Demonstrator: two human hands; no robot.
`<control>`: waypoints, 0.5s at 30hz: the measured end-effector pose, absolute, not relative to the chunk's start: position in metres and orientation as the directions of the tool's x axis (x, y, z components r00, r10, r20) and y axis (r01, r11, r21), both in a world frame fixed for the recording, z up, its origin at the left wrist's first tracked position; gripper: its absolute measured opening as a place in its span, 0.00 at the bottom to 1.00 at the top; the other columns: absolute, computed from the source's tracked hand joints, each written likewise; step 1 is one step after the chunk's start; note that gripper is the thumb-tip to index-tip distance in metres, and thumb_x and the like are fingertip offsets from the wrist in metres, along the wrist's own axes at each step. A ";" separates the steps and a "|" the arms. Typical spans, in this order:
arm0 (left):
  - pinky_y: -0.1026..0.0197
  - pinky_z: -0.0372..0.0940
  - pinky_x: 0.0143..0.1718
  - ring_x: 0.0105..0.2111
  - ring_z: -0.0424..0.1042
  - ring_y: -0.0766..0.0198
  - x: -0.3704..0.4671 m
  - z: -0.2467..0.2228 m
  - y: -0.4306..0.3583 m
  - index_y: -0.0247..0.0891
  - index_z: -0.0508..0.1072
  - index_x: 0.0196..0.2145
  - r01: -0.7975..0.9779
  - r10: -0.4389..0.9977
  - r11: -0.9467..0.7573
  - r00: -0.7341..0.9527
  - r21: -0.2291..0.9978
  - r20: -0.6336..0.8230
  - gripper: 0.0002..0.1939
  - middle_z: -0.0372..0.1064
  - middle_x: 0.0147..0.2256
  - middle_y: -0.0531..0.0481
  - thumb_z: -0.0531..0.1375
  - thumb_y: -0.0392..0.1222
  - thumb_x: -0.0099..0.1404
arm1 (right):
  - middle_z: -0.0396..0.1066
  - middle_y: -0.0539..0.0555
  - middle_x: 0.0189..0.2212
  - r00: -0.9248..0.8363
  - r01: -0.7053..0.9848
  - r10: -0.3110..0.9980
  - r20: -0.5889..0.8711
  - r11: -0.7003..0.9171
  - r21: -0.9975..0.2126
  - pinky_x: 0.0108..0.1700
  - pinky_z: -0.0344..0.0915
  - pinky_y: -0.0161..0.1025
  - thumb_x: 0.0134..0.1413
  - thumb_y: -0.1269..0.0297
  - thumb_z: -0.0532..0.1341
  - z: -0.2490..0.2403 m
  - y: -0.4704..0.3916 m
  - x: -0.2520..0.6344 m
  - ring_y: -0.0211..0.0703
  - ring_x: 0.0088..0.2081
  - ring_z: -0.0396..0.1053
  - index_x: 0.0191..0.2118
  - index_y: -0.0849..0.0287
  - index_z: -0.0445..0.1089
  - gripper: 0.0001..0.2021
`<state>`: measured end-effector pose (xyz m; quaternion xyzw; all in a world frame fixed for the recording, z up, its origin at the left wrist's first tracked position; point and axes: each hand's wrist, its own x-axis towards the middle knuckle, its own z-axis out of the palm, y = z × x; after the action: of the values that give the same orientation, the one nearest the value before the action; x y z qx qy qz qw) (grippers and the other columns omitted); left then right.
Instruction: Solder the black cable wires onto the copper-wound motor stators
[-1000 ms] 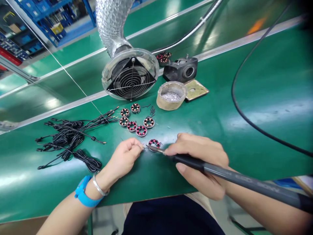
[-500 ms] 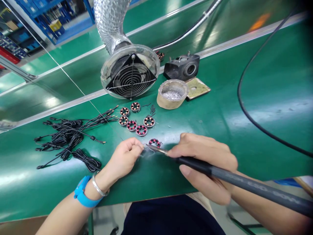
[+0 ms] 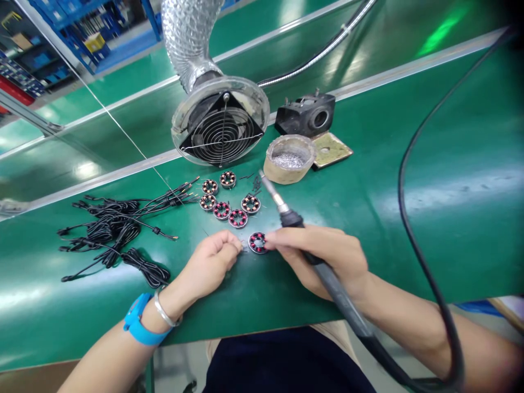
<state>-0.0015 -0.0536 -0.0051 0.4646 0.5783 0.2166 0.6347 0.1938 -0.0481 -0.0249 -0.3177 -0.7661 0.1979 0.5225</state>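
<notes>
My left hand (image 3: 216,261) is pinched at the fingertips around something thin, perhaps a wire, too small to make out. Just right of it lies a ring-shaped coil (image 3: 257,243) with red windings. My right hand (image 3: 323,256) holds a soldering iron (image 3: 341,297), whose metal tip points up and left, away from the coil. The right fingertips touch the coil's right edge. Beyond the hands, several more ring coils (image 3: 238,218) with red or copper windings lie on the green table (image 3: 196,322).
Bundled black cables (image 3: 118,229) lie at the left. A fume extractor (image 3: 221,131) hangs behind the coils. To its right are a round tub (image 3: 286,169) of solder bits, a flat sponge tray (image 3: 333,150) and a black iron holder (image 3: 305,114). The iron's cord (image 3: 403,191) loops at the right.
The soldering iron has swung its tip up and away from the coil. My right fingertips have moved left onto the coil's edge. My left hand has barely moved.
</notes>
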 end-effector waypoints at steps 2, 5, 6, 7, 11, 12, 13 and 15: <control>0.68 0.42 0.19 0.18 0.44 0.73 -0.004 -0.006 -0.054 0.38 0.61 0.28 0.257 0.796 0.460 0.305 0.850 -0.523 0.13 0.50 0.19 0.61 0.53 0.49 0.65 | 0.76 0.50 0.30 -0.324 0.305 0.672 0.666 0.740 -0.599 0.32 0.71 0.33 0.56 0.78 0.58 -0.029 -0.046 0.190 0.36 0.28 0.74 0.40 0.55 0.69 0.11; 0.67 0.46 0.21 0.20 0.47 0.72 -0.010 -0.006 -0.054 0.38 0.60 0.28 0.287 0.782 0.404 0.385 0.869 -0.491 0.16 0.53 0.21 0.59 0.52 0.52 0.68 | 0.75 0.49 0.28 -0.422 0.288 0.613 0.668 0.789 -0.542 0.31 0.69 0.32 0.57 0.78 0.57 -0.035 -0.042 0.186 0.36 0.27 0.72 0.42 0.57 0.68 0.11; 0.67 0.47 0.22 0.20 0.48 0.71 -0.012 -0.005 -0.054 0.38 0.61 0.28 0.312 0.781 0.374 0.401 0.873 -0.478 0.17 0.54 0.22 0.58 0.51 0.52 0.68 | 0.74 0.49 0.27 -0.446 0.282 0.594 0.670 0.803 -0.525 0.31 0.68 0.32 0.57 0.77 0.57 -0.037 -0.042 0.185 0.35 0.27 0.71 0.43 0.57 0.68 0.10; 0.67 0.49 0.24 0.21 0.50 0.70 -0.013 -0.002 -0.055 0.38 0.61 0.29 0.350 0.782 0.333 0.418 0.876 -0.464 0.17 0.55 0.23 0.57 0.50 0.52 0.69 | 0.74 0.49 0.27 -0.463 0.277 0.582 0.668 0.811 -0.515 0.30 0.67 0.32 0.58 0.76 0.56 -0.038 -0.041 0.184 0.35 0.26 0.71 0.43 0.57 0.68 0.10; 0.64 0.56 0.33 0.29 0.61 0.66 -0.013 0.011 -0.055 0.39 0.64 0.32 0.547 0.805 0.087 0.454 0.832 -0.383 0.12 0.64 0.28 0.54 0.49 0.47 0.71 | 0.73 0.49 0.28 -0.459 0.282 0.608 0.648 0.791 -0.543 0.31 0.66 0.31 0.56 0.77 0.55 -0.035 -0.042 0.185 0.34 0.26 0.69 0.41 0.57 0.67 0.10; 0.64 0.56 0.34 0.30 0.62 0.65 -0.012 0.013 -0.055 0.40 0.64 0.34 0.577 0.811 0.053 0.451 0.815 -0.372 0.11 0.65 0.29 0.54 0.48 0.45 0.71 | 0.72 0.48 0.27 -0.450 0.276 0.616 0.646 0.784 -0.556 0.31 0.66 0.30 0.55 0.78 0.55 -0.033 -0.043 0.186 0.33 0.25 0.68 0.41 0.57 0.66 0.11; 0.63 0.56 0.34 0.30 0.63 0.65 -0.012 0.014 -0.054 0.40 0.64 0.34 0.591 0.815 0.043 0.446 0.806 -0.371 0.10 0.65 0.29 0.54 0.48 0.45 0.71 | 0.72 0.48 0.27 -0.443 0.267 0.620 0.648 0.781 -0.564 0.30 0.66 0.30 0.54 0.79 0.55 -0.031 -0.043 0.186 0.33 0.24 0.67 0.41 0.57 0.66 0.12; 0.64 0.56 0.34 0.30 0.62 0.65 -0.012 0.013 -0.054 0.40 0.63 0.34 0.576 0.812 0.075 0.439 0.814 -0.385 0.10 0.64 0.28 0.54 0.48 0.45 0.71 | 0.71 0.47 0.27 -0.447 0.239 0.615 0.649 0.782 -0.576 0.30 0.66 0.29 0.53 0.80 0.55 -0.030 -0.044 0.186 0.32 0.24 0.66 0.43 0.57 0.65 0.13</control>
<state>-0.0124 -0.0542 0.0125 0.6705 0.5174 0.1138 0.5194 0.1858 -0.0438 -0.0296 -0.2589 -0.8255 0.2055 0.4575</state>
